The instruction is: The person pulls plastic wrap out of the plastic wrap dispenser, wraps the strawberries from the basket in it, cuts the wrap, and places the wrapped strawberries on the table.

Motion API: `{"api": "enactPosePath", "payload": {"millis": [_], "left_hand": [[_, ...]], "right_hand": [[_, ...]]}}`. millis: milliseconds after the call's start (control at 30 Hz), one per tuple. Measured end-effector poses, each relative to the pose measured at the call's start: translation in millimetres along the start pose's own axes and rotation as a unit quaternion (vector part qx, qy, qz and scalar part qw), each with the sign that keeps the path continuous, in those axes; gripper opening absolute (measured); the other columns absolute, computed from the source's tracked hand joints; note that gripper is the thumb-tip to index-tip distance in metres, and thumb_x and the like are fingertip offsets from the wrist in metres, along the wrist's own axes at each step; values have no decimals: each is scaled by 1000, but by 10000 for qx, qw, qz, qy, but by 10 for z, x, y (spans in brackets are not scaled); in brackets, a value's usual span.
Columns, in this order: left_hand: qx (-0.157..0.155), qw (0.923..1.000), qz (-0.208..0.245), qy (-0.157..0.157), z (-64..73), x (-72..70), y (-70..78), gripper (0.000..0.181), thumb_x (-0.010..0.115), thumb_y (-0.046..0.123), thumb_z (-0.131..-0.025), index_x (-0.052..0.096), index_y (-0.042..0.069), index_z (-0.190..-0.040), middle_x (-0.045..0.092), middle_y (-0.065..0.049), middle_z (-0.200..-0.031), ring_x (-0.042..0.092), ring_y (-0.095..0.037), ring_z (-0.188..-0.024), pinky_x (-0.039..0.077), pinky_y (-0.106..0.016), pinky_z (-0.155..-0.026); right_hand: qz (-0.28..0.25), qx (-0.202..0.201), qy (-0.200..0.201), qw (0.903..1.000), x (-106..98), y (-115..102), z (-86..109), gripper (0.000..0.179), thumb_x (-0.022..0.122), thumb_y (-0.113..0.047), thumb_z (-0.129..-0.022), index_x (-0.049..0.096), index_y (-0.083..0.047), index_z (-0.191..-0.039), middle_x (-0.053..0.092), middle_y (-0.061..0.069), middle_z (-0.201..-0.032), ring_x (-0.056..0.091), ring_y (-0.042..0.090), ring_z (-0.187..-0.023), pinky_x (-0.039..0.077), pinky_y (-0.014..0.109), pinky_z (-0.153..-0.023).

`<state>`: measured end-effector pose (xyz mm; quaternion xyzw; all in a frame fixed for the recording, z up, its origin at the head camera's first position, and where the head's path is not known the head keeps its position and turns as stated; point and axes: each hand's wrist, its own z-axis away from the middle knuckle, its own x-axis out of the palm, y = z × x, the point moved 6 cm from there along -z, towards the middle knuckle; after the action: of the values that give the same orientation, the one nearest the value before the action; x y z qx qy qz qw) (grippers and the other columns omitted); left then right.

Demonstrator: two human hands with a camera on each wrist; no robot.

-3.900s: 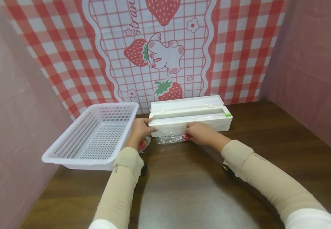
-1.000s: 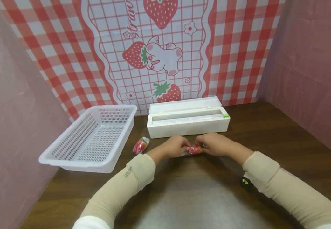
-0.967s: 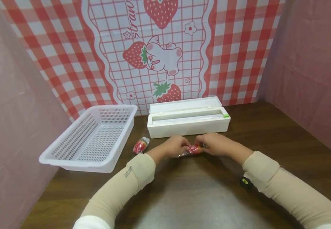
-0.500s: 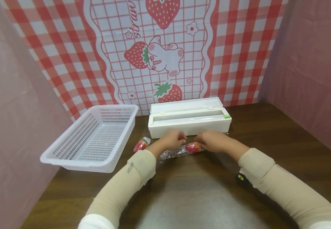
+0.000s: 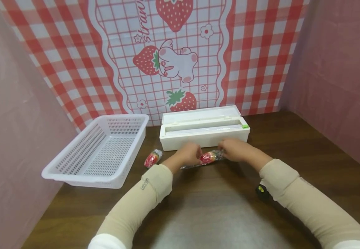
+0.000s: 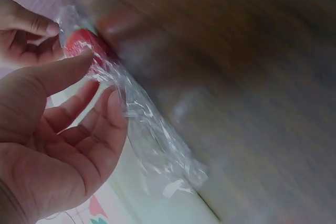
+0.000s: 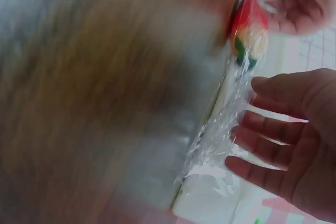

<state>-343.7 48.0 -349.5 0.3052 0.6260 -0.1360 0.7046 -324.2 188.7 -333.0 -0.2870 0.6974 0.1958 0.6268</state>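
A red strawberry (image 5: 208,157) in clear cling film (image 7: 210,150) lies before the box in the head view; its green leaf end points toward my right hand. My left hand (image 5: 190,154) holds the wrapped strawberry at its red tip, thumb on the film and fingers curled behind, as the left wrist view shows. My right hand (image 7: 294,135) touches the loose film past the leaf end, its fingers extended and spread, the thumb apart from them. Another film-wrapped strawberry (image 5: 153,158) lies left of my left hand. A white cling film box (image 5: 204,138) stands behind both hands, lid raised.
A white perforated basket (image 5: 95,180) sits at the left of the dark wooden table (image 5: 211,214). The box has a green piece (image 5: 245,126) at its right end. A red-and-white checked cloth (image 5: 254,69) hangs behind, with pink cloth at both sides.
Both hands came away from the box front with the film. Over the last half second, my left hand moved to the strawberry's tip, and my right hand shifted right onto the film end.
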Motion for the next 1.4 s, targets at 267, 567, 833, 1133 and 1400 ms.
{"api": "enactPosePath", "payload": {"millis": [267, 567, 833, 1133, 1400], "left_hand": [[-541, 9980, 157, -286, 65, 35, -265, 20, 85, 15, -74, 68, 10, -84, 63, 1, -82, 59, -17, -79, 51, -29, -75], [-420, 9979, 88, -483, 83, -32, -285, 26, 87, 14, -71, 68, 9, -88, 64, -1, -86, 59, -18, -83, 51, -29, -78], [385, 9988, -102, -297, -1, -112, -17, 51, 87, 24, -73, 66, 7, -117, 67, -5, -115, 60, -20, -105, 48, -30, -93], [732, 9969, 46, -276, -166, 98, 176, 66, 86, 32, -75, 58, 6, -129, 63, -6, -125, 58, -19, -115, 43, -25, -98], [449, 9984, 124, -306, -235, 115, 169, 51, 85, 23, -75, 64, 7, -119, 68, -4, -114, 61, -15, -103, 46, -23, -91]], "right_hand": [[-432, 540, -865, 9938, 114, 201, 55, 10, 72, -4, -79, 63, -4, -84, 60, 3, -78, 56, 19, -73, 50, 37, -67], [-656, 881, -826, 9905, -128, 357, 279, 21, 76, 0, -69, 62, 0, -85, 58, 4, -75, 52, 18, -67, 47, 36, -60], [-572, 750, -230, 9953, -314, 378, 454, 28, 82, -3, -69, 64, 0, -91, 62, 6, -82, 56, 22, -76, 50, 45, -72], [-561, 583, 214, 9965, -295, 247, 437, 33, 82, -2, -70, 66, 3, -98, 61, 12, -94, 58, 29, -89, 50, 50, -82], [-537, 398, 258, 9974, -226, 119, 338, 35, 82, -2, -68, 66, 4, -99, 60, 13, -96, 58, 32, -93, 49, 50, -84]]}}
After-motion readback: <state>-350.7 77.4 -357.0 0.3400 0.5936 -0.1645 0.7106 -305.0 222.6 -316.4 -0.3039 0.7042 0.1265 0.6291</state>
